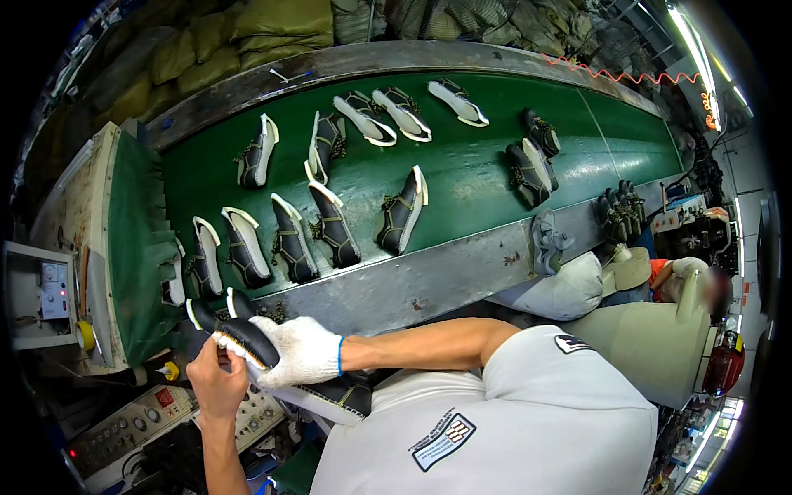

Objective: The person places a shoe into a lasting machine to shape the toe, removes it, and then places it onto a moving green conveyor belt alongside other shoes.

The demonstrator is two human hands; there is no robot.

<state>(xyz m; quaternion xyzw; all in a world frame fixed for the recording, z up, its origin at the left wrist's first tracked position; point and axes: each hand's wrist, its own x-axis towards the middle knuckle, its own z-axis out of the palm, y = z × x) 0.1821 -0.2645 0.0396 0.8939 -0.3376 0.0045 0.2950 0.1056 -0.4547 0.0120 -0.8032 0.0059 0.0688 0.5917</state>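
Currently the bare left hand point(219, 379) has its fingertips nearly closed in a pinch on the white edge of a black shoe with yellow-orange stitching point(252, 340). The right hand in a white knit glove point(301, 353) is part-curled round the shoe's other side. Held shoe sits between both hands, near side of the belt.

Risks, judgement only: the left pinch looks small, so a hard pull could slip off and twist the shoe. Loose glove knit could snag on the stitching. A second black shoe with a pale sole point(342, 396), just below the glove, could get nudged off; its support isn't clear. If the green belt point(470, 181) beyond the hands runs, shoes near its metal rim point(355, 301) might catch. Can't tell if it's moving.

Containers: olive woven sacks point(293, 25), well beyond the hands across the belt, bulging, contents hidden. Far left of the bare hand, a white open-fronted cabinet point(37, 341) holds a pale dial panel point(55, 289).
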